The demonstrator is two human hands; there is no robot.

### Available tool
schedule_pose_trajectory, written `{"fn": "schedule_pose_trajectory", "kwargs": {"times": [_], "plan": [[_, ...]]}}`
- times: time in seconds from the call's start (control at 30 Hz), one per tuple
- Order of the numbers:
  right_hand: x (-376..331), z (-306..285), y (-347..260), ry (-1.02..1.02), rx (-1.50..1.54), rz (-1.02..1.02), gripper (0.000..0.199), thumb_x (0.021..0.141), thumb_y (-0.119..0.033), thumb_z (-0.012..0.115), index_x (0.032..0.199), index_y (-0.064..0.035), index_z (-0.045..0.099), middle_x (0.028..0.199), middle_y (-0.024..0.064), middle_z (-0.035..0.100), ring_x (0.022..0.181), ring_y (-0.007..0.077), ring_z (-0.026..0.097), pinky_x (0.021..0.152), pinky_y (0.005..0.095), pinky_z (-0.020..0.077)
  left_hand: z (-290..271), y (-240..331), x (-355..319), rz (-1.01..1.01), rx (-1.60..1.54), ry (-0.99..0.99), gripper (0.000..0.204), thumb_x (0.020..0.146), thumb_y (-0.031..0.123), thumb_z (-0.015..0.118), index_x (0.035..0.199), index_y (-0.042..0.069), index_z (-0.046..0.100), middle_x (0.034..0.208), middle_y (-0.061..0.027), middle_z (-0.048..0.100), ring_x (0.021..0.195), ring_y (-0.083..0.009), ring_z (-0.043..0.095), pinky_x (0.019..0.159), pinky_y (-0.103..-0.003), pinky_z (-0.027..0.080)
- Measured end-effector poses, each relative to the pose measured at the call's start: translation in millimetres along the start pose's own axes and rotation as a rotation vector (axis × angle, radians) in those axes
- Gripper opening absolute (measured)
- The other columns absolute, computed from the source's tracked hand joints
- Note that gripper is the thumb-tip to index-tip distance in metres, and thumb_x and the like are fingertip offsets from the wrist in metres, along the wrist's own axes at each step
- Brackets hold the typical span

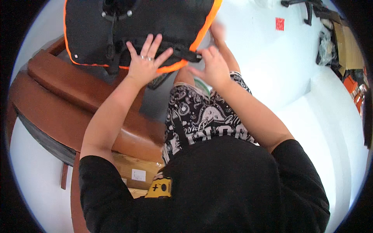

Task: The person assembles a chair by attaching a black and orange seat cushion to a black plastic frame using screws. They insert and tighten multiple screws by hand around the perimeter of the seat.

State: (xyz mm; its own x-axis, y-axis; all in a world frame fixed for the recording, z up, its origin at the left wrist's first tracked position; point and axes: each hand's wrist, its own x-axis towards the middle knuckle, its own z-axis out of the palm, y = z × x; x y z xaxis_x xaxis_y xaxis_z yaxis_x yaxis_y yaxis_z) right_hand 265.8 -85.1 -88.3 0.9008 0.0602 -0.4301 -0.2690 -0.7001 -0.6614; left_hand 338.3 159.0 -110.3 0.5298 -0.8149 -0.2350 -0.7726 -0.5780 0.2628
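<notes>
A black fabric panel with bright orange edging lies at the top, over a brown leather seat. My left hand rests on its near part with fingers spread; a ring shows on it. Across the panel's near right part runs a black strap. At the strap's right end, beside the orange edge, my right hand pinches it between thumb and fingers. A second black strap with a buckle runs down the panel's left side. Two silver bolts flank a dark fitting at the top, which the frame cuts off.
The brown leather seat curves along the left. Below it sits a cardboard box with a white label. A red paper square lies on the pale floor. At the far right are a clear plastic bag and cardboard.
</notes>
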Motion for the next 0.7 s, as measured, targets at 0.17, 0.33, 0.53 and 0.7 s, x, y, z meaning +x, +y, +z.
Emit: {"fn": "schedule_pose_trajectory", "kwargs": {"times": [0.17,0.33,0.53,0.7], "plan": [[21.3,-10.6,26.2,0.219,-0.077,-0.014,0.055,0.062,-0.043,0.079,0.097,-0.0061,0.059,0.085,0.0116,0.052,0.084,0.0307,0.057,0.071,0.0409,0.0465,-4.5,7.5,61.4,-0.051,0.022,0.116,0.090,0.059,0.052,0.076,0.136,0.021,0.040,0.139,-0.0076,0.036,0.130,-0.0278,0.034,0.090,-0.079,0.014],[41.0,-22.8,28.9,0.218,-0.055,0.063,0.064,0.054,-0.044,0.083,0.099,-0.0056,0.057,0.088,0.0109,0.052,0.085,0.0289,0.055,0.070,0.0392,0.0446,-21.8,-9.0,91.1,0.012,-0.030,0.111,0.091,0.059,0.047,0.077,0.136,0.019,0.039,0.125,-0.0089,0.044,0.120,-0.0304,0.041,0.098,-0.069,0.023],[55.7,-19.7,23.2,0.325,-0.057,0.022,0.077,0.045,-0.037,0.089,0.102,-0.0013,0.051,0.093,0.0135,0.049,0.088,0.0321,0.052,0.075,0.0382,0.0467,-28.8,-18.5,103.4,0.019,-0.137,0.203,0.087,0.054,0.035,0.080,0.131,0.017,0.046,0.121,-0.0115,0.044,0.115,-0.0302,0.040,0.103,-0.048,0.031],[61.5,-14.3,25.3,0.425,-0.080,0.026,0.076,0.045,-0.036,0.089,0.102,-0.0027,0.051,0.091,0.0123,0.048,0.086,0.0296,0.052,0.071,0.0364,0.0474,-25.1,-17.5,108.4,0.014,-0.114,0.283,0.080,0.057,0.037,0.080,0.128,0.017,0.049,0.119,-0.0095,0.046,0.114,-0.0283,0.040,0.101,-0.046,0.032]]}}
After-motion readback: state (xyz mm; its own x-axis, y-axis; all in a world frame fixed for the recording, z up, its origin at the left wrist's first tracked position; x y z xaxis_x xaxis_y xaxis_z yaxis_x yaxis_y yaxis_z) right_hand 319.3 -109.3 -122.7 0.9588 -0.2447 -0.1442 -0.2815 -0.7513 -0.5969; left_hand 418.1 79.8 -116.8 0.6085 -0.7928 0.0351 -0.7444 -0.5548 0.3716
